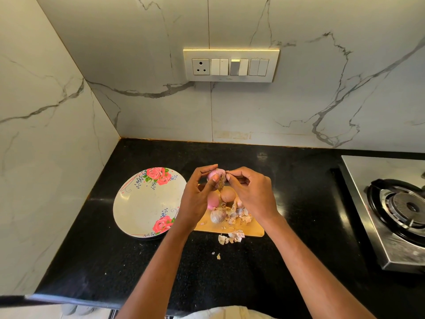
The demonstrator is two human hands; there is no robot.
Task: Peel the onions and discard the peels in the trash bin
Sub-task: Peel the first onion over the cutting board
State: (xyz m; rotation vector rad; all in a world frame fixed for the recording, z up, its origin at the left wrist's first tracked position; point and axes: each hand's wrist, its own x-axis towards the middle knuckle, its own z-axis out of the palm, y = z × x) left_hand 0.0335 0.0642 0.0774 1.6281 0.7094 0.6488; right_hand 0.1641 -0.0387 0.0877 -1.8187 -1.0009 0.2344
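Observation:
My left hand (197, 194) grips a small pink onion (216, 174) above the wooden cutting board (253, 230). Beside it, my right hand (250, 192) pinches a strip of dry peel (221, 183) that hangs from the onion. Below the hands, more onions lie on the board: a pink one (212, 201), a brownish one (228, 195) and a pale one (217, 216). Loose peels (239, 216) are heaped on the board, and more peel scraps (232, 237) lie on the counter just in front of it. No trash bin is in view.
A floral plate (142, 203) sits left of the board on the black counter (115, 261). A steel gas stove (395, 208) stands at the right edge. Marble walls close the corner behind and to the left, with a switch panel (231, 65) on the back wall.

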